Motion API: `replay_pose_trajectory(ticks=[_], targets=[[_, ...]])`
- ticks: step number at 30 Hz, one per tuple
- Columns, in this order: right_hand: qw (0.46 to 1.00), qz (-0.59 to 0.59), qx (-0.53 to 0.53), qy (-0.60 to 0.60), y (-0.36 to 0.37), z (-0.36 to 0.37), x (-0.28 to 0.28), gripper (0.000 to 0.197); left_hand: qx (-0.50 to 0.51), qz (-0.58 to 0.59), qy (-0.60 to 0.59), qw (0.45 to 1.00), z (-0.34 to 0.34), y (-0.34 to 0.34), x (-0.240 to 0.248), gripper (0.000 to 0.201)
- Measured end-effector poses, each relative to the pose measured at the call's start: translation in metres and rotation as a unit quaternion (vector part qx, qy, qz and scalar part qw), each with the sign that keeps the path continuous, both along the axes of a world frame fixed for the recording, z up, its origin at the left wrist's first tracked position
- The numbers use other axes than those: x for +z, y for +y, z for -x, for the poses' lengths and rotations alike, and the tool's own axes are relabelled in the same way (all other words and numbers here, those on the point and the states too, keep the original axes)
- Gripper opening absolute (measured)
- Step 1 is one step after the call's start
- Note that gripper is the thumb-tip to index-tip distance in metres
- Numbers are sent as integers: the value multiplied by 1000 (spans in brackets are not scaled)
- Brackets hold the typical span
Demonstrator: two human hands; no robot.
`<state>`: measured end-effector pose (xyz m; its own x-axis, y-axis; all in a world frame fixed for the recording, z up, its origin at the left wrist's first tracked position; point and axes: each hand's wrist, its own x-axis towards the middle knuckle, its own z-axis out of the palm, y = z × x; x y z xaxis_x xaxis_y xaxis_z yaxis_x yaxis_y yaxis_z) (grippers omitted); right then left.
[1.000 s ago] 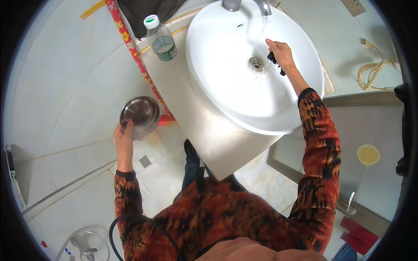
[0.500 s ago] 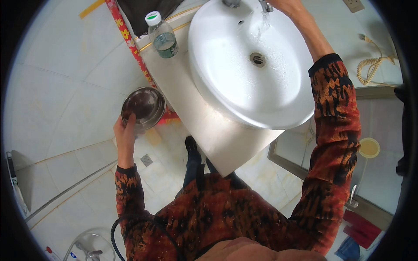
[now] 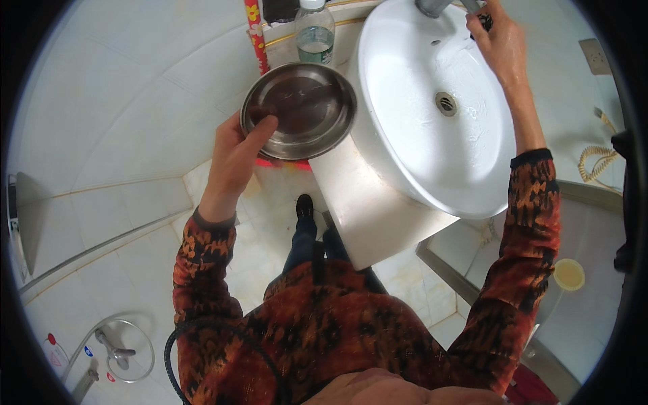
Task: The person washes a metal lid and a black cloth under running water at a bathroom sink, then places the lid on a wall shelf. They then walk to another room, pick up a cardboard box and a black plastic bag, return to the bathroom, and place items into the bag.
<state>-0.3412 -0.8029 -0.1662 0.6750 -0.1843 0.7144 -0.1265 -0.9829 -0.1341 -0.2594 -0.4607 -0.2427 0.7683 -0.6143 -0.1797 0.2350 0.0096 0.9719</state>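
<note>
Left grip (image 3: 233, 152) on steel dish (image 3: 304, 101); faucet (image 3: 432, 7) cropped.

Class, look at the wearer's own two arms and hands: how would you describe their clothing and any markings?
The left hand and right hand wear no gloves. The left sleeve and right sleeve are long, rust-red with orange and black blotches, ending in plain dark cuffs. A black cable loops over the left upper sleeve.
</note>
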Motion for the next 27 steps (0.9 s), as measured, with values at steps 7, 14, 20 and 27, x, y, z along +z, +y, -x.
replay_pose_trajectory(ticks=[7,14,20,27], targets=[[928,-319,110,160,11,75,-38,18,-103,-7,29,994,10,-73,17,32],[837,-492,99,218,47,115,-43,26,-164,17,-2,986,29,-110,18,32],[826,-522,63,202,45,129,-44,34,-196,30,-93,976,47,-138,19,29],[832,-524,2,184,42,142,-51,38,-193,44,-190,962,62,-150,16,25]])
